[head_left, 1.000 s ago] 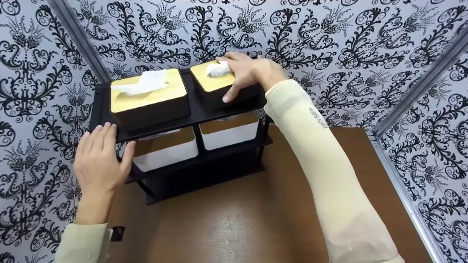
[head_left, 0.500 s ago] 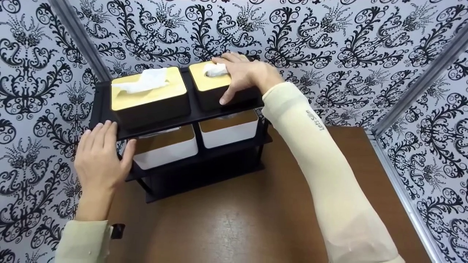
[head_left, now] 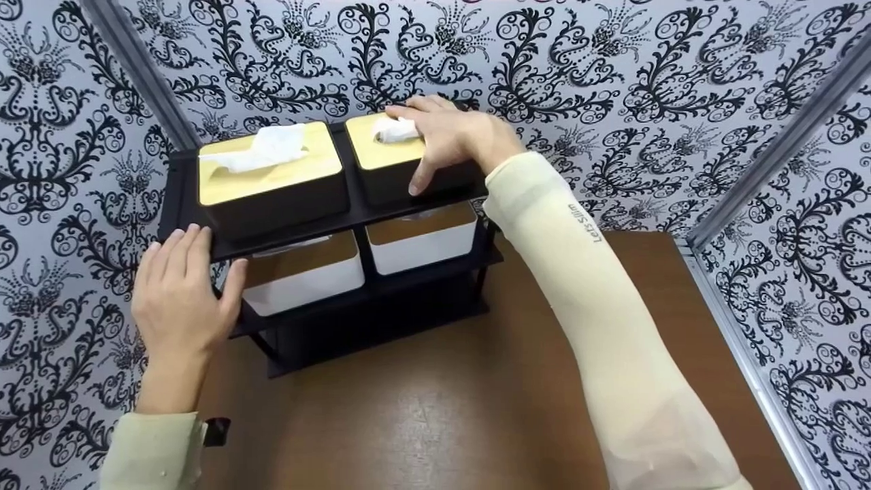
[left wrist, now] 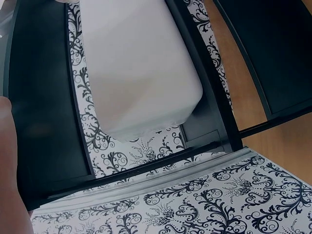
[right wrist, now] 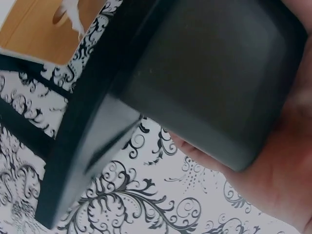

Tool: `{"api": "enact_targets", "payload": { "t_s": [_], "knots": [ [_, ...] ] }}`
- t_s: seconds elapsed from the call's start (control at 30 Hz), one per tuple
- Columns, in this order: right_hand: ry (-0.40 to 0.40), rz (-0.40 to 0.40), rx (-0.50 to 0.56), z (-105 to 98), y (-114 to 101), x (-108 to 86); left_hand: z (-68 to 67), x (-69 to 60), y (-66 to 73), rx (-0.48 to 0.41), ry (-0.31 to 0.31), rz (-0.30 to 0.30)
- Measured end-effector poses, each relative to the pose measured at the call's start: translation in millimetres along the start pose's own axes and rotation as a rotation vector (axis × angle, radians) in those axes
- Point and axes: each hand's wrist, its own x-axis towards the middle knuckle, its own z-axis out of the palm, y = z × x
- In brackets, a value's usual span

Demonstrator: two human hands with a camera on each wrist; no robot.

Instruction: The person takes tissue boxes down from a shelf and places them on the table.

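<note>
My right hand (head_left: 446,139) grips the right-hand black tissue box (head_left: 378,151), thumb down its front and fingers over its far right part. White tissue pokes from its yellow top. In the right wrist view, the hand (right wrist: 278,161) curls around the dark box (right wrist: 209,83). A larger black box (head_left: 272,204) with a yellow top and tissue stands left of it on the black rack (head_left: 354,221). At the rack's left front corner rests my left hand (head_left: 180,299), fingers straight and thumb spread by the front edge. The left wrist view shows only part of this hand (left wrist: 9,175).
Two white boxes with brown tops (head_left: 309,286) (head_left: 425,248) stand on the rack's middle shelf. The rack stands on a brown table (head_left: 408,408), against patterned walls (head_left: 578,61) with metal frame bars (head_left: 782,143). A small dark object (head_left: 217,431) is beside the left sleeve.
My right hand and the right-hand black box have shifted slightly left along the top shelf. My left hand has stayed at the rack's corner. The head view has shifted a little.
</note>
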Motion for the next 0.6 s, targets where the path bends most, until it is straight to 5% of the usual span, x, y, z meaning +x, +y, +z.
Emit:
{"api": "enact_targets", "payload": {
  "t_s": [0.6],
  "knots": [
    [0.129, -0.056, -0.021, -5, 5, -15.3, 0.8, -0.7, 1.0, 0.013, -0.010, -0.009]
  ]
}}
